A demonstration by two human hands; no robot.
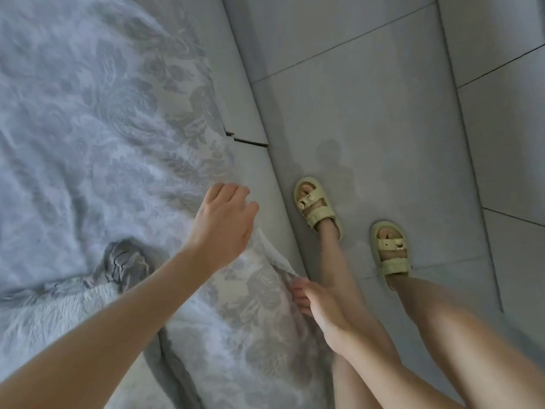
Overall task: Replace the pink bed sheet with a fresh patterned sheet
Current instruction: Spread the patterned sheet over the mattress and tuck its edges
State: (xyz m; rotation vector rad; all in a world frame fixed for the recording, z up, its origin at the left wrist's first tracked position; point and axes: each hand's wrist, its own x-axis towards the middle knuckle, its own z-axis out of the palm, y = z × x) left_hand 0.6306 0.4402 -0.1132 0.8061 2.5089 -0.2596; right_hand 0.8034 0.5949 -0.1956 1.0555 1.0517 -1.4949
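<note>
The patterned sheet, pale with a grey floral print, lies spread over the bed on the left. My left hand reaches over its right edge with fingers relaxed, resting near the border of the sheet. My right hand is lower down at the bed's side and pinches the sheet's hanging edge. A crumpled grey bunch of fabric sits on the bed beside my left forearm. No pink sheet is visible.
The bed's light side panel runs diagonally, with a crack partway along. Grey floor tiles fill the right. My feet in pale yellow sandals stand close beside the bed.
</note>
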